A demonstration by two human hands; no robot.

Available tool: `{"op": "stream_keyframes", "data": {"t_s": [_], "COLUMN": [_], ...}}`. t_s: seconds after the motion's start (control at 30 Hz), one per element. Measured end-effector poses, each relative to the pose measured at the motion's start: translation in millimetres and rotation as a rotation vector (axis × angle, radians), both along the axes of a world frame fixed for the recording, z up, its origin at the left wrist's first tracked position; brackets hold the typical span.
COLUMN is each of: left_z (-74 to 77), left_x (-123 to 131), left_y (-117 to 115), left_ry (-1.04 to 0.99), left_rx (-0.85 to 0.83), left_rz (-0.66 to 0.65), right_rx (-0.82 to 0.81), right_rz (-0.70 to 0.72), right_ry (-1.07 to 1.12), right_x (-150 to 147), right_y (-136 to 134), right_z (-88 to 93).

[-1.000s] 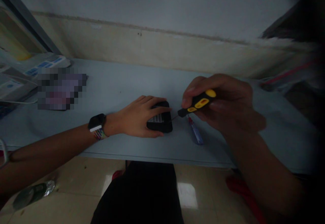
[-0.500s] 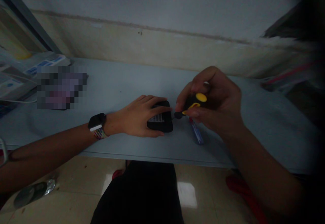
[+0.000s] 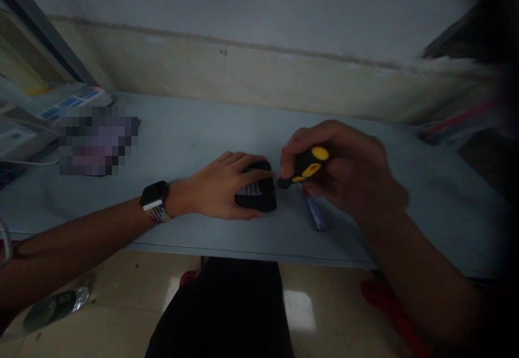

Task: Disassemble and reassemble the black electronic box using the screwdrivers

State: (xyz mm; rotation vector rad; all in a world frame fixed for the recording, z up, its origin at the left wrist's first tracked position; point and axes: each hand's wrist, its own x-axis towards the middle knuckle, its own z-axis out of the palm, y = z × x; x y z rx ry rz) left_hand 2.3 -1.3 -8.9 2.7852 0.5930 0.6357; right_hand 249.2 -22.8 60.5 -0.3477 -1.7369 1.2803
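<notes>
A small black rounded box (image 3: 267, 201) with a white printed label lies on the table. Over its left part, my left hand (image 3: 221, 187) presses it down, thumb along the near edge and fingers across the top. My right hand (image 3: 348, 168) is wrapped round the black-and-yellow handle of a screwdriver (image 3: 310, 164). Its thin shaft slants down to the right side of the box; the tip is too dark to make out. Under and beside my right hand lies a second tool with a clear bluish handle (image 3: 314, 212) and a red end.
On the grey table (image 3: 182, 125) at the left lies a blurred-out flat device (image 3: 99, 141), near a white power strip (image 3: 77, 101) and a white cable. A plastic bag with a red edge (image 3: 462, 117) is at the right. A bottle (image 3: 57, 306) lies on the floor.
My right hand has turned about the screwdriver handle, its fingers now curled more closely round it and the wrist shifted. My left hand and the black box have stayed put.
</notes>
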Motion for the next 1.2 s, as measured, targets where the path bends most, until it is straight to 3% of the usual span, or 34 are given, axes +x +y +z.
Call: {"op": "stream_keyframes", "data": {"t_s": [0.13, 0.37, 0.6, 0.97, 1.2], "left_z": [-0.9, -0.8, -1.0, -2.1, -1.1], "left_x": [-0.1, 0.0, -0.3, -0.3, -0.8], "left_y": [1.3, 1.0, 0.3, 1.3, 0.4], "left_ry": [-0.011, -0.005, 0.000, -0.003, -0.015], "left_rx": [0.006, 0.003, 0.010, 0.017, 0.047], "left_rz": [-0.019, -0.013, -0.005, -0.016, -0.013], "right_rx": [-0.009, 0.065, -0.063, 0.018, 0.013], "right_rz": [-0.123, -0.168, -0.087, -0.192, -0.126], "right_ry": [-0.011, -0.054, -0.083, -0.060, -0.071], "right_x": [-3.2, 1.0, 2.4, -0.2, 3.1], "right_y": [1.2, 0.5, -1.3, -1.0, 0.5], "right_z": [-5.5, -4.5, -4.7, -5.1, -2.9]}}
